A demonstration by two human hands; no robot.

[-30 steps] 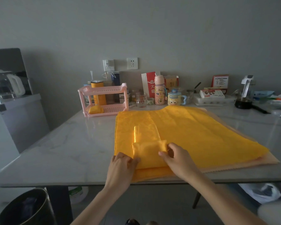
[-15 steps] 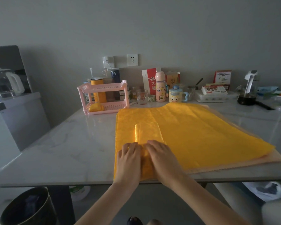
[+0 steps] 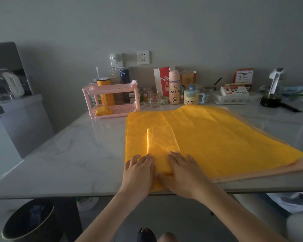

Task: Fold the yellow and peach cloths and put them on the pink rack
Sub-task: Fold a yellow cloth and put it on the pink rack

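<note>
Yellow cloth (image 3: 217, 137) glossy, narrow folded strip on top; left hand (image 3: 138, 173), right hand (image 3: 184, 175) fingers straight, pressing strip flat.

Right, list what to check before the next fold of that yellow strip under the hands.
1. Pinned: the narrow folded yellow cloth strip has the left hand and right hand pressing flat on its near end. Ok.
2. Near edges of the strip aligned: hidden under the hands. Cannot tell.
3. Short enough for the pink plastic two-shelf rack: the strip looks too long. Not ok.
4. Room on the lower shelf: one small folded yellow bundle sits at its left end, with bare slats beside it. Ok.
5. Folded: the peach cloths lie flat under the spread yellow sheets. Not ok.
</note>
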